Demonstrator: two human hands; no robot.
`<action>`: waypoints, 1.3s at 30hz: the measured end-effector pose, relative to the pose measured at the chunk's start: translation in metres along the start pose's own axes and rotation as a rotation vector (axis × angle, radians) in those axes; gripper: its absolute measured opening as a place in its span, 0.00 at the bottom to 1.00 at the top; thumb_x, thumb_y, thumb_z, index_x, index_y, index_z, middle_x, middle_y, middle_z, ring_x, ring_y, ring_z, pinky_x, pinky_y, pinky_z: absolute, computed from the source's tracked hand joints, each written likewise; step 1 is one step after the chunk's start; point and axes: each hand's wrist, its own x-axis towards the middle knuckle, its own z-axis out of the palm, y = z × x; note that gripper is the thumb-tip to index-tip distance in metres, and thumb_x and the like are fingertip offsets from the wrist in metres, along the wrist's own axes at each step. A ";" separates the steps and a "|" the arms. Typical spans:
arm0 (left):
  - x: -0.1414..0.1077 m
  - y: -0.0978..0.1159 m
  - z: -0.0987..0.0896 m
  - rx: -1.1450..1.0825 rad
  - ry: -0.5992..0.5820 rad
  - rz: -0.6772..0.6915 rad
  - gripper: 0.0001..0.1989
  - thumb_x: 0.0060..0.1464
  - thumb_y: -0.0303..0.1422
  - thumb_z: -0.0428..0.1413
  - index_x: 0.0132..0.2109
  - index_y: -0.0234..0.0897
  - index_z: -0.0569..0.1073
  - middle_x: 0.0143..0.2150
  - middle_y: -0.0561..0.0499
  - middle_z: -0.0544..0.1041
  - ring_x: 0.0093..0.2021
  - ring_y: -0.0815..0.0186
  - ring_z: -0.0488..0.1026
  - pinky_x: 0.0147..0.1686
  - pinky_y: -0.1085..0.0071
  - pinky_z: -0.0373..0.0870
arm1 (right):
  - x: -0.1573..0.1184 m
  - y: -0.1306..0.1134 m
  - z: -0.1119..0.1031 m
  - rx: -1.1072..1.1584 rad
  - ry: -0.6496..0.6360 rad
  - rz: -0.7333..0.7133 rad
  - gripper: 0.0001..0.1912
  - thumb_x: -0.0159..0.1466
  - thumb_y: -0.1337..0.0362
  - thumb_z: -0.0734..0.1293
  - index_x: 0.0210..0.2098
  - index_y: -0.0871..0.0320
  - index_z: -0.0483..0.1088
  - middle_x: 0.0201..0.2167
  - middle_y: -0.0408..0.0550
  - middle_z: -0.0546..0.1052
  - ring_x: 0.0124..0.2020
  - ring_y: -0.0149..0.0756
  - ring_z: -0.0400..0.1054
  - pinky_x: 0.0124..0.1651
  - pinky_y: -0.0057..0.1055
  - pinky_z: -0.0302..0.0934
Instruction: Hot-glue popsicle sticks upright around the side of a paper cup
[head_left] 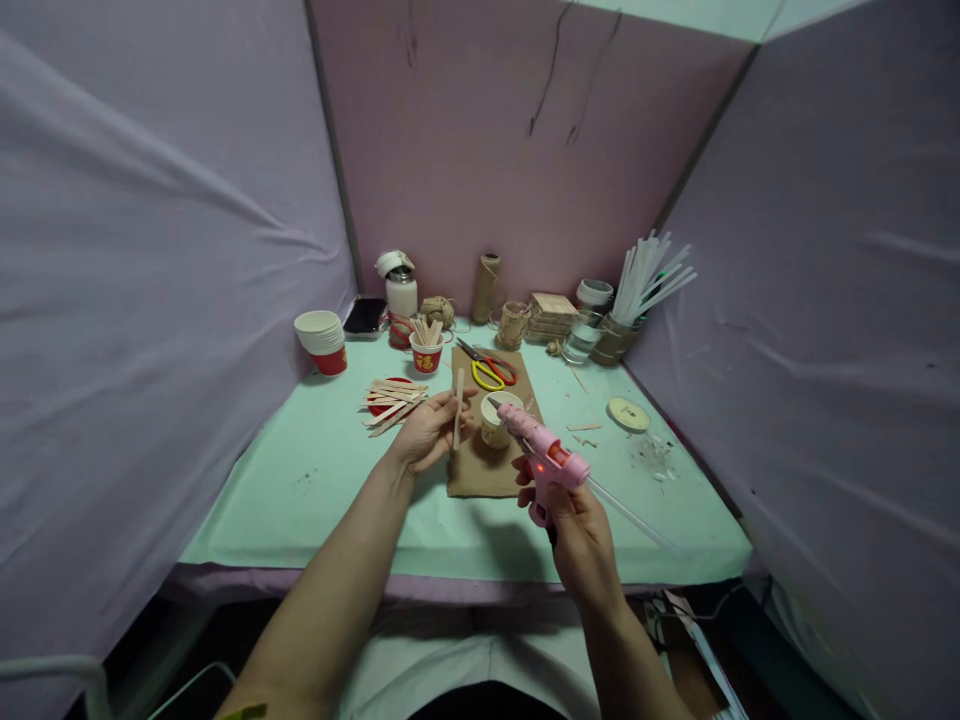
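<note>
Between the fingers of my left hand point(427, 432) a wooden craft stick point(459, 410) is held upright. My right hand point(574, 525) is wrapped round the handle of a pink hot glue gun point(551, 455), whose small light glows red. A clear glue stick point(630, 512) juts from its back end. The gun's nozzle points up and left, in front of a paper cup point(495, 430) that stands on a brown cardboard sheet point(480, 478). Scissors point(487, 368) with yellow and red handles lie at the sheet's far end.
Left of the sheet, loose craft sticks point(394, 398) lie on a red dish, near a red cup of sticks point(427, 355) and stacked paper cups point(322, 345). Behind stand twine, a jar and a water glass point(581, 340). White glue sticks point(649, 280) fill a container at right.
</note>
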 end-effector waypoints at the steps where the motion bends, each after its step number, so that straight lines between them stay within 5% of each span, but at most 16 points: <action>1: 0.000 -0.001 0.001 0.003 -0.003 -0.015 0.13 0.49 0.26 0.64 0.43 0.27 0.75 0.28 0.52 0.69 0.28 0.74 0.70 0.33 0.76 0.74 | 0.000 0.000 0.001 -0.007 -0.005 0.006 0.21 0.65 0.48 0.63 0.45 0.58 0.75 0.38 0.52 0.76 0.31 0.32 0.64 0.31 0.29 0.57; 16: 0.000 -0.014 -0.005 0.052 -0.047 -0.140 0.19 0.39 0.32 0.71 0.38 0.30 0.75 0.31 0.49 0.77 0.31 0.67 0.76 0.36 0.70 0.76 | 0.000 0.006 0.005 -0.143 0.037 0.060 0.28 0.61 0.40 0.63 0.37 0.61 0.75 0.27 0.48 0.71 0.28 0.33 0.59 0.30 0.31 0.54; 28: -0.001 -0.014 -0.003 0.088 -0.034 -0.159 0.18 0.34 0.33 0.73 0.32 0.30 0.76 0.27 0.48 0.79 0.27 0.67 0.76 0.32 0.72 0.74 | -0.001 0.007 0.004 -0.170 -0.004 0.064 0.28 0.63 0.42 0.62 0.47 0.59 0.75 0.38 0.51 0.75 0.31 0.34 0.60 0.32 0.31 0.55; 39: 0.000 -0.014 -0.004 0.081 -0.002 -0.153 0.19 0.32 0.31 0.73 0.32 0.30 0.75 0.28 0.48 0.79 0.27 0.67 0.77 0.31 0.72 0.74 | -0.003 0.005 0.005 -0.176 0.033 0.089 0.31 0.60 0.39 0.63 0.44 0.60 0.76 0.33 0.51 0.74 0.29 0.35 0.60 0.31 0.31 0.56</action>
